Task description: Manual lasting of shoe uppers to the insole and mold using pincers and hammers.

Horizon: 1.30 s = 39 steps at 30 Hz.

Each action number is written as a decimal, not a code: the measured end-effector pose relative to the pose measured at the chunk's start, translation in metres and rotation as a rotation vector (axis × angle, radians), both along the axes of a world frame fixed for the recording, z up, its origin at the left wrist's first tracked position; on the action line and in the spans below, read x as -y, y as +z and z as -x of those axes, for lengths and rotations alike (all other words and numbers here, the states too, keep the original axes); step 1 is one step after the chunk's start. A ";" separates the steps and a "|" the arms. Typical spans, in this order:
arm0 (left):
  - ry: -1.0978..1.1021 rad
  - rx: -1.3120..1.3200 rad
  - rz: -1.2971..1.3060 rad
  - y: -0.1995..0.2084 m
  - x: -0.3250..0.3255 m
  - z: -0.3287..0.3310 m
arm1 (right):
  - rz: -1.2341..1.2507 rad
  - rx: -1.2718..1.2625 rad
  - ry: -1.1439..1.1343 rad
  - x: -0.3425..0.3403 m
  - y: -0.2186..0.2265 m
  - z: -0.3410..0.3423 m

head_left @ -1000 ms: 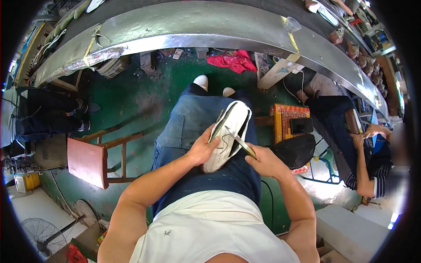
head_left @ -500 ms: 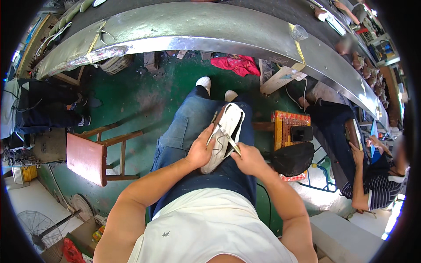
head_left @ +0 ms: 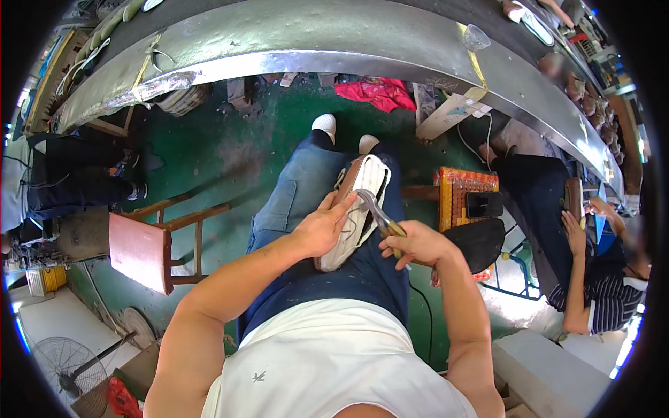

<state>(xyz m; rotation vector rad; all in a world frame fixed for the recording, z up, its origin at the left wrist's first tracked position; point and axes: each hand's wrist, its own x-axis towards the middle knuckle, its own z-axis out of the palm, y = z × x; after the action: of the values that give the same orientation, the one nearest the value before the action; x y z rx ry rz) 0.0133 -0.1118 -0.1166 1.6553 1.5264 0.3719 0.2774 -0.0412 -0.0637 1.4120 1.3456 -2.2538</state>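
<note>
Head view: left fingers (head_left: 340,208) grip one shoe (head_left: 344,241), right fingers (head_left: 394,244) one metal tool (head_left: 375,209).

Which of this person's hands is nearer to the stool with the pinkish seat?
Left. The left hand, on the white shoe, is right of the stool; the right hand, holding a metal tool, is farther right.

At center frame, the left hand (head_left: 320,231) hides part of a white shoe (head_left: 348,240), while the right hand (head_left: 418,244) covers part of a metal tool (head_left: 377,210). At far right, a co-worker's head (head_left: 635,247) is blurred. The dark rim crops a person (head_left: 77,171) at left and a fan (head_left: 59,368) at lower left; the bottom edge cuts a white shirt (head_left: 334,355).
</note>
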 end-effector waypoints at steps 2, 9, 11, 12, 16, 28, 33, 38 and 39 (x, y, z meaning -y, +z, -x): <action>-0.003 0.011 0.003 -0.003 0.000 0.003 | -0.112 0.080 0.088 -0.015 0.014 0.004; -0.038 0.039 0.031 -0.002 -0.005 0.003 | -0.901 0.012 -0.091 -0.019 -0.019 0.034; -0.052 0.045 0.020 -0.003 -0.006 0.006 | -0.878 0.130 0.069 -0.029 -0.042 0.034; -0.075 0.062 0.047 -0.002 -0.005 0.006 | -0.849 0.249 0.229 -0.033 -0.049 0.032; -0.099 0.119 0.095 0.011 -0.010 0.008 | -0.918 0.053 0.020 -0.011 -0.025 0.036; -0.117 0.773 0.874 0.001 -0.044 0.039 | -0.910 0.101 0.388 0.036 0.012 -0.009; -0.088 0.775 0.902 0.001 -0.046 0.036 | -1.013 0.122 0.510 0.042 0.022 0.011; -0.096 0.815 0.898 0.001 -0.045 0.036 | -1.480 0.173 0.771 0.030 0.018 0.025; -0.093 0.816 0.898 0.000 -0.044 0.037 | -1.480 0.170 0.773 0.027 0.020 0.026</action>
<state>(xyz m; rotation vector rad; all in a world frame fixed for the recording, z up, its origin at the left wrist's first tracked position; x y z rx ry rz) -0.0233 -0.0678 -0.1162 0.7038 0.7829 0.2089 0.2511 -0.0685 -0.0441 0.8324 2.9205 -0.4456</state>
